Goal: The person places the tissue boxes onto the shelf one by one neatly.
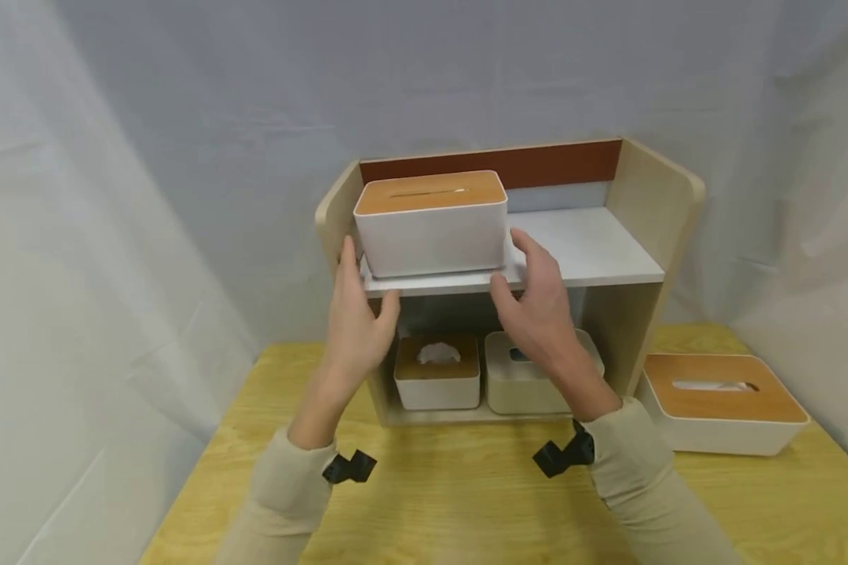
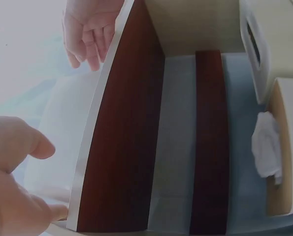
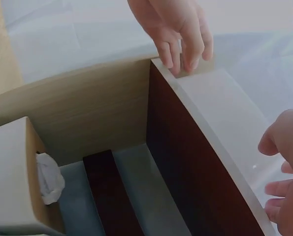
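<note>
A white tissue box [image 1: 434, 242] with an orange-brown slotted lid stands on the upper board [image 1: 593, 243] of a small two-tier shelf, at its left end. My left hand [image 1: 356, 322] is at the box's left end, fingers straight and pointing up, thumb spread. Off the box's right end, my right hand [image 1: 540, 306] has its fingers relaxed and its thumb apart, holding nothing. In the left wrist view the pale tissue box [image 2: 52, 142] lies between the two hands. The right wrist view also shows the tissue box [image 3: 220, 93] with a hand at each end.
On the lower tier sit a white tissue box [image 1: 438, 395] with a brown lid and tissue poking out, and a cream box [image 1: 523, 395]. Another orange-lidded tissue box [image 1: 728, 435] stands on the wooden table [image 1: 438, 502], right of the shelf. Pale sheets [image 1: 184, 157] hang behind and beside.
</note>
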{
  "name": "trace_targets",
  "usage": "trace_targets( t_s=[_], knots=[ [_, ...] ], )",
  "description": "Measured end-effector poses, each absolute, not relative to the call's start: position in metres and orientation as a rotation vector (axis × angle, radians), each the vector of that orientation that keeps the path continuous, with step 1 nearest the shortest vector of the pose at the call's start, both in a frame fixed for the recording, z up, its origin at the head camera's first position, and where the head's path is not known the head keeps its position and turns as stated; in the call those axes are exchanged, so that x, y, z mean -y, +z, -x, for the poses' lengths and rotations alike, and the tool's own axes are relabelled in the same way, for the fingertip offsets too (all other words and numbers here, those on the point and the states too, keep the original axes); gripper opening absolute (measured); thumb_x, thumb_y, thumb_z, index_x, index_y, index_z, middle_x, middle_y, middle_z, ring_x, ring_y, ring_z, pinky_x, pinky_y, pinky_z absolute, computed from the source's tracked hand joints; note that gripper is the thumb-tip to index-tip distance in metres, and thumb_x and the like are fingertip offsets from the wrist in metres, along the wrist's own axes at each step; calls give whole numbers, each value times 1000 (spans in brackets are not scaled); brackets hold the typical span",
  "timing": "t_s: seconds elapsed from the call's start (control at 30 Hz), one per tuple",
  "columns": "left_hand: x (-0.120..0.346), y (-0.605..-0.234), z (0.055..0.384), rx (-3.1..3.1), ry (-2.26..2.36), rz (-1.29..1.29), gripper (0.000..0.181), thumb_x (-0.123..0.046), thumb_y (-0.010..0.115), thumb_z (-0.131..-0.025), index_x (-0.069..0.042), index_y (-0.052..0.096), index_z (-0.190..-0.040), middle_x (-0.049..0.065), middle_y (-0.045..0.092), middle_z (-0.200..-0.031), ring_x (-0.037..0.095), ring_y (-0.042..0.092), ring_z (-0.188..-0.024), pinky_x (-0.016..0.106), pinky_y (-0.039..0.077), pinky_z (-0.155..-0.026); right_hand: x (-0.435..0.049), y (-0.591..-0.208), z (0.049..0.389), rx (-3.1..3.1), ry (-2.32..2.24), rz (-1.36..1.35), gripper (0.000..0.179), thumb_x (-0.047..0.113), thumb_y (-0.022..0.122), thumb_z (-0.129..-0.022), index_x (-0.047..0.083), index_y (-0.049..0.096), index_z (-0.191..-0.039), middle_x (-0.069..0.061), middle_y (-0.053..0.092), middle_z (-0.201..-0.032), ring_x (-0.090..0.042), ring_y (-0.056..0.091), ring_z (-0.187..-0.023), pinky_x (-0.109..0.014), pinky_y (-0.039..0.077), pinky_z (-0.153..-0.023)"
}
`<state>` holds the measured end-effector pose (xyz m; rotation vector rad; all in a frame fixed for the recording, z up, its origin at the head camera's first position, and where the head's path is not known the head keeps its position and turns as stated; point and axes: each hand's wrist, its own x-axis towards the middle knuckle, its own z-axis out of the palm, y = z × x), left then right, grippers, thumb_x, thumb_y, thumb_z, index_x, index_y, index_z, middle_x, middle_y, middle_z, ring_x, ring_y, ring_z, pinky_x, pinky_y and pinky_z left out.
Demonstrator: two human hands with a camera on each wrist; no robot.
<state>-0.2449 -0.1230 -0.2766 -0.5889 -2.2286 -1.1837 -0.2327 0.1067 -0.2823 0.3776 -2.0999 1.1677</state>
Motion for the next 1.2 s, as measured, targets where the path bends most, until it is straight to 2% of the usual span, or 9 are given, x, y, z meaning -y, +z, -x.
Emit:
trace_targets(
  t_s=[0.27, 0.5, 0.57, 0.73, 0.77, 0.97, 1.0, 1.1, 1.2],
  knots=[
    [101, -306, 212, 2145, -1234, 682, 75, 1, 55, -94, 4, 13, -156, 18, 19, -162, 26, 24, -148, 47, 34, -114, -134, -309, 199, 1921, 1061, -450, 49, -4, 60, -89, -4, 51, -138, -20, 55, -136, -30, 46, -134, -49, 35, -112],
    [76, -330, 194, 2113, -1272, 850, 71, 2, 54, -94, 4, 17, -155, 21, 19, -161, 27, 23, -148, 51, 36, -112, -164, -325, 181, 1896, 1059, -384, 47, -6, 60, -88, -4, 53, -135, -20, 54, -135, -32, 47, -129, -27, 34, -110],
    [68, -336, 191, 2117, -1271, 887, 70, 2, 55, -95, 3, 18, -154, 21, 20, -160, 29, 24, -148, 51, 38, -111, -174, -330, 176, 1950, 1103, -334, 48, -4, 59, -90, -2, 51, -137, -19, 51, -139, -31, 45, -131, -28, 33, -110],
    [48, -347, 183, 2160, -1319, 948, 70, 1, 56, -95, 0, 19, -154, 20, 20, -160, 30, 26, -147, 50, 39, -110, -198, -345, 167, 2060, 1165, -191, 50, 1, 58, -93, 3, 48, -143, -17, 46, -147, -30, 41, -135, -46, 33, -110],
    [44, -349, 181, 2165, -1324, 959, 70, 0, 57, -95, 0, 20, -154, 20, 21, -160, 30, 26, -147, 50, 39, -110, -203, -348, 166, 2068, 1155, -175, 51, 1, 58, -93, 3, 48, -143, -17, 46, -147, -26, 51, -123, -43, 34, -110],
    [19, -362, 177, 2215, -1375, 1001, 67, -2, 58, -95, 1, 23, -153, 18, 27, -157, 28, 26, -147, 48, 33, -115, -231, -367, 164, 2039, 1070, -76, 50, -1, 60, -89, -1, 53, -138, -23, 54, -138, -28, 57, -102, -32, 37, -105],
    [15, -364, 177, 2230, -1394, 996, 67, -2, 57, -95, 0, 24, -153, 17, 27, -157, 27, 26, -147, 47, 33, -115, -236, -369, 163, 2039, 1072, -53, 49, -1, 59, -89, -2, 53, -138, -23, 54, -138, -34, 52, -116, -34, 36, -106],
    [4, -370, 173, 2288, -1468, 961, 68, -2, 56, -95, -4, 23, -154, 14, 28, -158, 24, 28, -146, 44, 35, -114, -249, -373, 160, 2051, 1097, 24, 49, 3, 56, -90, -2, 52, -139, -24, 53, -140, -41, 49, -123, -42, 36, -108],
    [-6, -377, 170, 2340, -1537, 929, 69, -3, 55, -95, -7, 22, -155, 14, 30, -156, 25, 30, -145, 45, 36, -113, -262, -377, 156, 2088, 1179, 152, 53, 7, 51, -93, 3, 48, -145, -17, 47, -148, -36, 43, -133, -42, 31, -113]
  ],
)
